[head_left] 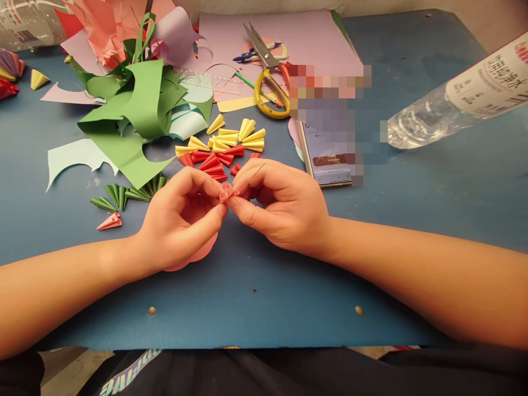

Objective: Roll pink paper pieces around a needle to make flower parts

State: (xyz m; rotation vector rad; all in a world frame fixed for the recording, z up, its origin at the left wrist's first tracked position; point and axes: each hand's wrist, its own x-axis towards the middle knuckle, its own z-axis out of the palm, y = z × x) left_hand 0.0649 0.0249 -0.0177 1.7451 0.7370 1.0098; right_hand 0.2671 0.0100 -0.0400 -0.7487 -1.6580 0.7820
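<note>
The pink paper roll [225,193] is a tiny thing, a strip of pink paper wound into a tight coil. Its spiral end faces up and it is no wider than a fingertip. It is held just above the blue table [247,297], a little below the middle of the desk, right where the two hands meet. The left hand [181,214] comes in from 8 o'clock. Its thumb and forefinger are closed together on the left side of the roll and the other fingers are curled loosely under. The right hand [280,206] comes in from 4 o'clock and pinches the roll's other side between thumb and forefinger tips, with the remaining fingers folded into the palm. So both hands are clamped on it, fingertip almost against fingertip. Under the left palm a rounded piece of pink paper [198,254] lies flat on the table, partly hidden. Just past the fingers at 12 o'clock sits a heap of red cones [210,162], and beyond them lie yellow cones [235,137]. At 10 o'clock from the hands lie green cones [124,195] and a single pink cone [110,221]. Further out the same way is a tangle of green paper scraps [136,110]. Yellow-handled scissors [268,71] lie at 12 o'clock near the far edge. A phone [325,157] lies at 2 o'clock, and a clear water bottle [454,93] lies on its side beyond it.
</note>
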